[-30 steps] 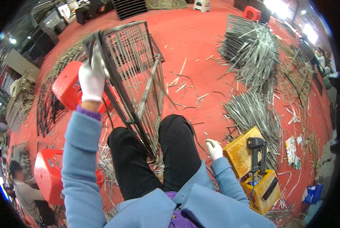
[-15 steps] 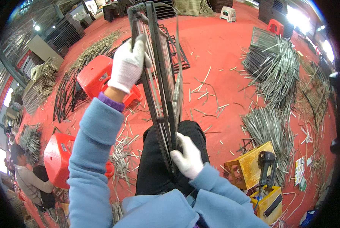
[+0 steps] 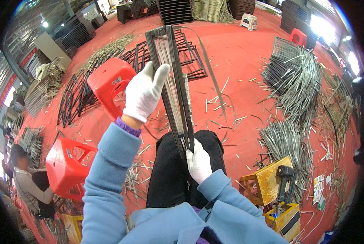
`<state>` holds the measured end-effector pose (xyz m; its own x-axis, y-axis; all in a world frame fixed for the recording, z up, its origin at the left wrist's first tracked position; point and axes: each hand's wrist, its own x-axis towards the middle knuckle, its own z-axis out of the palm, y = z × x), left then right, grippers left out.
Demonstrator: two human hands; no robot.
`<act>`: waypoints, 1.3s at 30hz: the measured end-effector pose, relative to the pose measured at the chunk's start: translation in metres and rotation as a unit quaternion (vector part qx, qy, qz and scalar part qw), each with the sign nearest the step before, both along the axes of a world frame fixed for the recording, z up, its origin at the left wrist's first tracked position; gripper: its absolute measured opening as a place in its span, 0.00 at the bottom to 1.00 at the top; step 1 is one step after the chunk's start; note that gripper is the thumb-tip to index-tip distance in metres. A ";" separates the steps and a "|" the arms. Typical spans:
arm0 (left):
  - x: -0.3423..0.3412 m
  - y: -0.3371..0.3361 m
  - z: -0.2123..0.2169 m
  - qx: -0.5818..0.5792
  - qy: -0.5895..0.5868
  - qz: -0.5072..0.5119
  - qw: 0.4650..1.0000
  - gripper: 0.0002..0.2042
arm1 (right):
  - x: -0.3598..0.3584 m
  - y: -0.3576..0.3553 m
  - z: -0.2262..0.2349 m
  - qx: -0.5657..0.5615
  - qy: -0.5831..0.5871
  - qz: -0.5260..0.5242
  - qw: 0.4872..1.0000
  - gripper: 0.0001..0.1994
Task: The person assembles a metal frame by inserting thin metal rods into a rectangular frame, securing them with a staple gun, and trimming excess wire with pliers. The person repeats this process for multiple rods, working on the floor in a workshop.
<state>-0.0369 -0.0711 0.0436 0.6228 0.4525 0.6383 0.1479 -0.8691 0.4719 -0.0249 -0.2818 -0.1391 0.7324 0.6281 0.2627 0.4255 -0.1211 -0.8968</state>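
A narrow dark frame [image 3: 177, 81] wound with pale strips stands tilted above my knees, its lower end between my thighs. My right hand [image 3: 199, 162], in a white glove, grips that frame low down on its right side. Beside the frame's left bar is my gloved left hand [image 3: 142, 95], its thumb and fingers apart and the thumb tip over the bar. From the frame's top a long loose strip [image 3: 210, 67] curves down to the right.
Red stools [image 3: 110, 81] stand to the left, and beyond them dark frames [image 3: 190, 61] lie on the red floor. Bundles of grey strips [image 3: 289, 77] lie at right, near yellow crates [image 3: 267, 183] and a black power tool [image 3: 285, 179]. A person [image 3: 31, 183] sits at far left.
The frame's top has dropped nearer to me. My left hand has loosened from the bar and moved down slightly. The loose strip has swung out to the right.
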 end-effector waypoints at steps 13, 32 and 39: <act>-0.089 -0.077 -0.071 -0.468 0.049 -0.144 0.870 0.17 | 0.077 -0.217 -0.084 -0.089 -0.100 -0.273 0.953 0.22; -0.058 -0.091 -0.089 -0.194 0.106 -0.003 0.975 0.11 | 0.166 -0.414 -0.129 -0.433 0.074 -0.421 0.794 0.18; -0.054 -0.092 -0.090 -0.162 0.113 -0.002 0.980 0.10 | 0.067 -0.276 -0.026 -0.078 0.261 -0.188 0.944 0.13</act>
<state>-0.0910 -0.1628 -0.0461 0.7344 0.6059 0.3059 0.2777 -0.6795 0.6791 0.0425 -0.5581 -0.1654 0.9157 0.2983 -0.2693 -0.1682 -0.3240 -0.9310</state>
